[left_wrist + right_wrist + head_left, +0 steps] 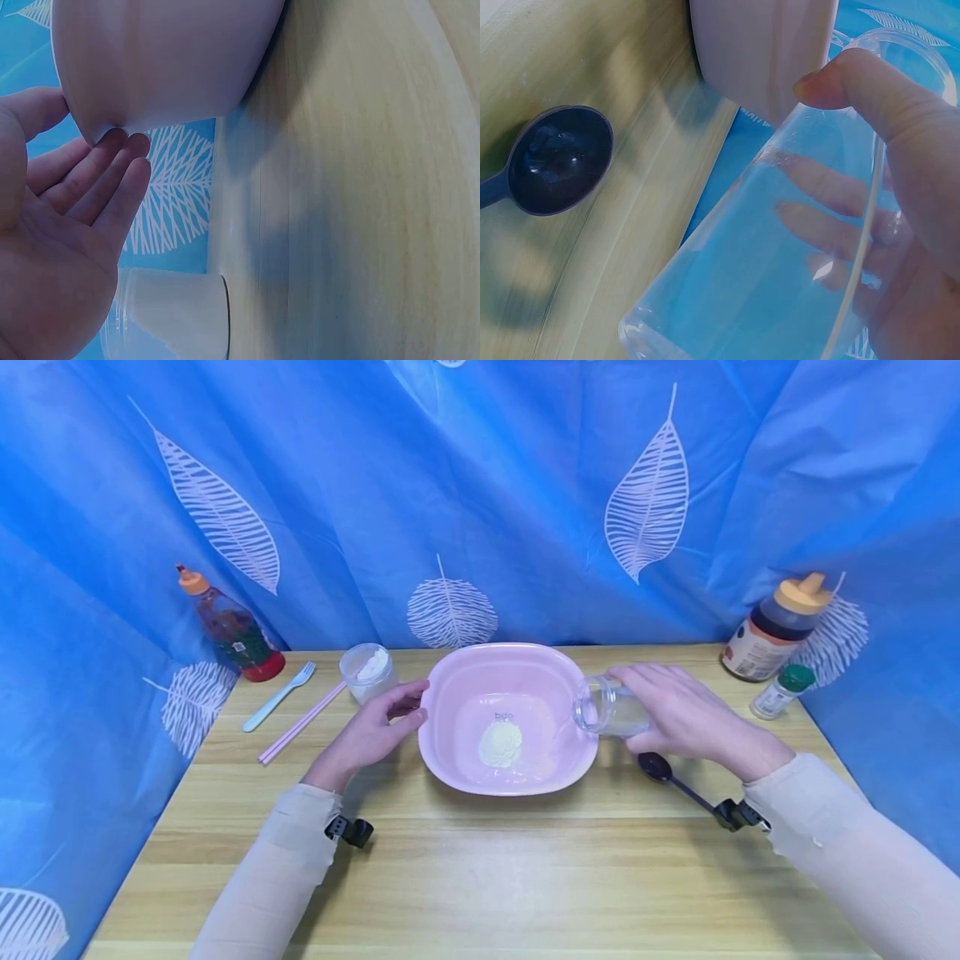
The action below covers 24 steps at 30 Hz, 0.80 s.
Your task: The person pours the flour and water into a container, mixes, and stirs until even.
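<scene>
A pink basin (507, 785) stands mid-table with a mound of white powder (500, 744) on its bottom; around the powder the bottom glistens. My left hand (375, 728) touches its left rim with thumb and fingertips, the fingers nearly straight in the left wrist view. At the right rim, my right hand (678, 710) grips a clear jar (618, 708) tipped on its side, mouth over the basin. A faint clear stream shows below the mouth. Through the jar wall, the right wrist view shows my fingers (825, 225) wrapped round it.
Left of the basin are an open jar of white powder (367, 672), pink chopsticks (303, 722), a pale blue fork (279, 697) and a red sauce bottle (240, 635). To the right lie a black spoon (656, 767), a dark sauce bottle (772, 631) and a green-capped shaker (782, 691).
</scene>
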Available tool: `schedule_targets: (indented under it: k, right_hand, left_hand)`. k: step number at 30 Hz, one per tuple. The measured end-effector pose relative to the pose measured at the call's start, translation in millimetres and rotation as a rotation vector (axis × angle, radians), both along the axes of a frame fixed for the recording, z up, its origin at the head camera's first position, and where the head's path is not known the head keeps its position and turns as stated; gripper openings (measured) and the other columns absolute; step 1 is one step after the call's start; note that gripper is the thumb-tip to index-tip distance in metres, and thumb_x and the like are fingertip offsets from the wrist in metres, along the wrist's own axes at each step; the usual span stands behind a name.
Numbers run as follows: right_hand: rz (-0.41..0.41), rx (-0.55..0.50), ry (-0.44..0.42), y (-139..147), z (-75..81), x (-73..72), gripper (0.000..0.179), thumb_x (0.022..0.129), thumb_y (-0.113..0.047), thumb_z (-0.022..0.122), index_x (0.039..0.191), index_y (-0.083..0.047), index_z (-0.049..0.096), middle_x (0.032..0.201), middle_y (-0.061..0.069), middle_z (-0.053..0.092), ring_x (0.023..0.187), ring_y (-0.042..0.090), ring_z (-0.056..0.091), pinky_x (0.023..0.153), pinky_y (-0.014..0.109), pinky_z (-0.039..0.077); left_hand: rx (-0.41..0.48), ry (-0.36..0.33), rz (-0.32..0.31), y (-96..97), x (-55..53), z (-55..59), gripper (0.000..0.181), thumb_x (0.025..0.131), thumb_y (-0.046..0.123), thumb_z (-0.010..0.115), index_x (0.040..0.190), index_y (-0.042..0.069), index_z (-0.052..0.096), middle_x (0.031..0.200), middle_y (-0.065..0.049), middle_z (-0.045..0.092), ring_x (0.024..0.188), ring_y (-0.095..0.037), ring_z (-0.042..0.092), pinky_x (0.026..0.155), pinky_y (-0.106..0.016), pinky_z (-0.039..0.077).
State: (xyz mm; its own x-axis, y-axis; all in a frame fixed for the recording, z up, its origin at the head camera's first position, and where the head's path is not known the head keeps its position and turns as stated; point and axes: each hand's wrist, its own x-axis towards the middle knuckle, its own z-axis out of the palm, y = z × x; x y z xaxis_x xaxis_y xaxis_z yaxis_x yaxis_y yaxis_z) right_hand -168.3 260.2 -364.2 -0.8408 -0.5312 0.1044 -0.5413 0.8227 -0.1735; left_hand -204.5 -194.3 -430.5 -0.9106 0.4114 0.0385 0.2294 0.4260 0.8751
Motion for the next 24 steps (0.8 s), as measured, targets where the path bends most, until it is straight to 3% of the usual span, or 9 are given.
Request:
schedule_targets:
  k: [24]
  right_hand:
    - [-0.004,0.013,-0.005,-1.4,2.7,-0.3,0.090,0.072,-0.024,0.092,0.150,-0.001,0.053,0.144,0.024,0.065,0.135,0.047,0.060,0.113,0.070,0.047]
  left_hand:
    - [-0.001,-0.010,0.004,-0.5,0.9,1.5,0.056,0.109,0.021,0.065,0.160,0.005,0.050,0.148,-0.020,0.065,0.138,-0.040,0.061,0.125,-0.059,0.044]
